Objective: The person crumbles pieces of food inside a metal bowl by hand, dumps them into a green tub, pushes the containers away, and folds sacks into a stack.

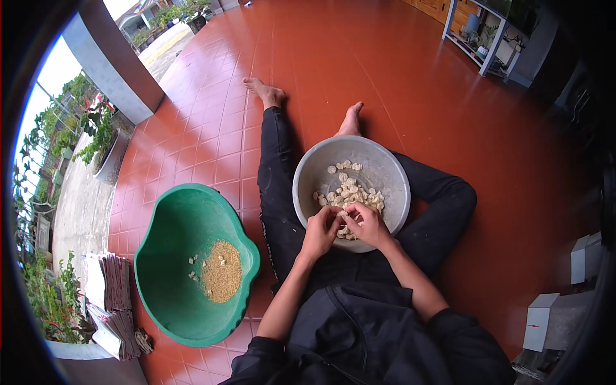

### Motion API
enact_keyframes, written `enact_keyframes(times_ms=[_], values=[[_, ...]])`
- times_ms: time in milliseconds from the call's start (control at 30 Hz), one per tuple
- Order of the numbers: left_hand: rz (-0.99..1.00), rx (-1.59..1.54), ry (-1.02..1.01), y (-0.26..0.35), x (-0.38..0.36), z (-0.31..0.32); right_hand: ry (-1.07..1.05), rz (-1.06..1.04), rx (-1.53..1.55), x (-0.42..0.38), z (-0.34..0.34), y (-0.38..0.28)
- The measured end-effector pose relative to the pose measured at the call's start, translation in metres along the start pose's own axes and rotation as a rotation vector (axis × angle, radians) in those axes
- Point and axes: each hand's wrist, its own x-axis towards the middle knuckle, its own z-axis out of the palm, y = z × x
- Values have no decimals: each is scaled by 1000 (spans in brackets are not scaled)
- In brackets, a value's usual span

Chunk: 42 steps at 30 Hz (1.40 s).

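A round grey metal basin (307,168) rests in my lap between my legs. Pale, off-white roundish pieces (350,189) lie inside it, mostly heaped in the middle with a few apart near the far side. Over the near part of the basin, my left hand (321,232) and my right hand (368,226) meet with fingertips pinched. A small pale piece (342,214) shows between them, held from both sides. The fingers partly hide it and the pieces underneath.
A green plastic tub (168,256) stands to my left, with a tan grainy heap (222,273) and several pale bits inside. Stacked folded bundles (115,282) lie beyond it. White boxes (540,321) are at the right. Potted plants (110,151) line the left.
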Motion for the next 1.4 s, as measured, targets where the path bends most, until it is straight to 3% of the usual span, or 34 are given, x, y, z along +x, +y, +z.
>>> enact_keyframes(times_ms=[633,733,800,933,1033,1400], values=[[-7,56,80,3,0,1,36,-19,-41,0,1,-1],[-21,157,92,7,0,0,40,-34,-69,0,2,0],[110,327,129,7,0,0,47,-53,-89,0,2,0],[132,340,98,1,1,1,22,-19,-117,-1,3,3],[108,167,107,0,3,2,-5,-21,-99,0,4,1],[-34,178,-155,9,1,-2,-2,-84,-127,0,4,0]])
